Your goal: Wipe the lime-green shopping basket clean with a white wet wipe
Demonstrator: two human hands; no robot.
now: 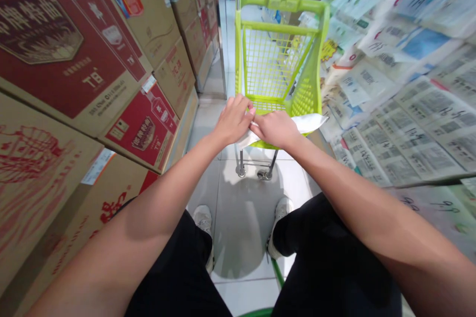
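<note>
A flat white plastic packet (309, 122) stretches sideways across the near rim of a yellow-green shopping cart (323, 64). My right hand (277, 128) is closed over the middle of the packet, thumb and fingers pressed together. At the packet's left end, my left hand (234, 120) is closed too, its curled fingertips meeting those of the right. The packet's lower left corner shows beneath my left wrist. Most of what lies under the fingers is hidden. Inside the cart, the mesh walls and part of the floor show.
Stacked cardboard cartons (174, 79) wall the left side. Shelves of packaged goods (390, 104) with handwritten prices line the right. A glass edge (223, 34) stands left of the cart. My shoes (203, 218) are on the tiled floor, with a green object (256, 312) between my legs.
</note>
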